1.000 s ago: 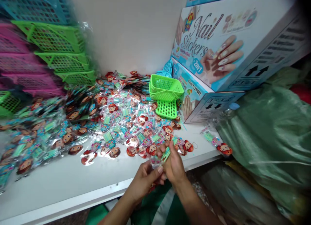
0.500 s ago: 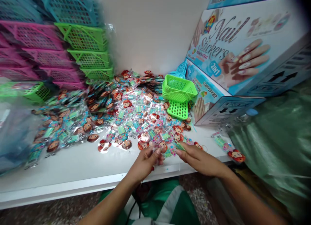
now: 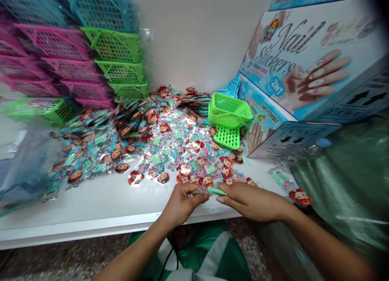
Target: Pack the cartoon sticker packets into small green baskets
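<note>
At the front of the white table [image 3: 133, 206], my left hand [image 3: 184, 202] pinches the edge of a small clear plastic packet [image 3: 200, 190] between thumb and fingers. My right hand [image 3: 257, 202] grips a thin light-green stick-like piece [image 3: 216, 191], whose left end meets the packet's mouth. Whether it is one piece or several pressed together I cannot tell. Just beyond both hands lies a heap of clear packets [image 3: 178, 136] with cartoon-head cards and green contents. One separate packet [image 3: 284, 182] with a red-haired cartoon head [image 3: 300, 197] lies right of my right hand.
Stacked green baskets [image 3: 229, 111] and a perforated green piece [image 3: 227, 138] stand behind the heap. Nail-sticker cartons [image 3: 304, 66] rise at the right. Pink [image 3: 59, 42] and green [image 3: 120, 46] wrapped baskets are piled at the left, near a plastic bag [image 3: 27, 175].
My hands have come closer together and nearer the table's front edge. The green piece in my right hand now meets the packet in my left. The view has shifted slightly left.
</note>
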The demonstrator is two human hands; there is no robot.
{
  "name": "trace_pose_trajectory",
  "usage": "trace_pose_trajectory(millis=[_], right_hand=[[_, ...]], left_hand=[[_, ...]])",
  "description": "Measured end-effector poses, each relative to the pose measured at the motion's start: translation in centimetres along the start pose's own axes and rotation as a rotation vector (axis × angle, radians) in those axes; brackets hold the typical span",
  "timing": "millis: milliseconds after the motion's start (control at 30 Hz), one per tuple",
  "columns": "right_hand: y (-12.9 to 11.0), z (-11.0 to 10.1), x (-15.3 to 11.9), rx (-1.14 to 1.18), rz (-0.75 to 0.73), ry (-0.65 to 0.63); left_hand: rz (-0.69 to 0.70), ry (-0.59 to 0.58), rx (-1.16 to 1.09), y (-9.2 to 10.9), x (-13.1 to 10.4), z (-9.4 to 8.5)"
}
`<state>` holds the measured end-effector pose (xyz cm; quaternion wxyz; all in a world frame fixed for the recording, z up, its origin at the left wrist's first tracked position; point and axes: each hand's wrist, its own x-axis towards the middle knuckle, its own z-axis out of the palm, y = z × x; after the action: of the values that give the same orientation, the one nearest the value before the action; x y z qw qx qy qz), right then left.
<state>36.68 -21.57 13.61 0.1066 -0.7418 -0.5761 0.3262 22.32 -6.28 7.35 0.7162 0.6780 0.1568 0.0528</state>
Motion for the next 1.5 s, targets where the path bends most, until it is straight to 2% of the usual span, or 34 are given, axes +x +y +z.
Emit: trace_pose_trajectory(millis=[133, 333, 467, 567, 667, 800, 900, 1067, 1167, 1300, 1400, 1500], right_hand=[[-0.4, -0.2, 0.0, -0.129, 0.015, -0.035], [-1.7, -0.1, 0.3, -0.385, 0.082, -0.036], [-2.3, 0.8, 0.7, -0.528, 0.127, -0.003], [-2.7, 1.5, 0.8, -0.620, 0.139, 0.031], [-3.4, 1.6, 0.5, -0.655, 0.194, 0.067], [-4.2, 1.2, 0.1, -0.692, 0.201, 0.094], [-4.3, 1.2, 0.3, -0.767, 0.165, 0.058], [-4.7, 1.1, 0.7, -0.782, 0.104, 0.041], [-4.3, -0.1, 0.3, -0.609, -0.017, 0.057], [-3.5, -1.8, 0.2, -0.320, -0.168, 0.140], [-3.5, -1.0, 1.0, -0.269, -0.141, 0.262], [-3.6, 0.9, 1.8, -0.162, -0.156, 0.374]], left_hand=[[0.146, 0.047, 0.262, 0.0, -0.3, -0.3], [0.472, 0.056, 0.899, -0.2, -0.6, -0.6], [0.538, 0.048, 1.134, 0.0, -0.7, 0.0], [0.511, 0.097, 1.172, -0.1, -0.8, 0.5], [0.492, 0.232, 1.109, -0.6, -1.1, 0.8], [0.588, 0.329, 1.054, -1.2, -1.3, 1.1], [0.623, 0.282, 1.118, -1.1, -1.1, 1.3], [0.548, 0.137, 1.236, -0.6, -1.0, 2.2], [0.454, 0.050, 1.142, -0.3, -1.0, 2.4], [0.252, -0.055, 0.664, 0.0, -0.8, 2.1], [0.192, -0.144, 0.291, 0.1, -0.4, 2.1], [0.203, -0.162, 0.104, -0.1, 0.1, 2.1]])
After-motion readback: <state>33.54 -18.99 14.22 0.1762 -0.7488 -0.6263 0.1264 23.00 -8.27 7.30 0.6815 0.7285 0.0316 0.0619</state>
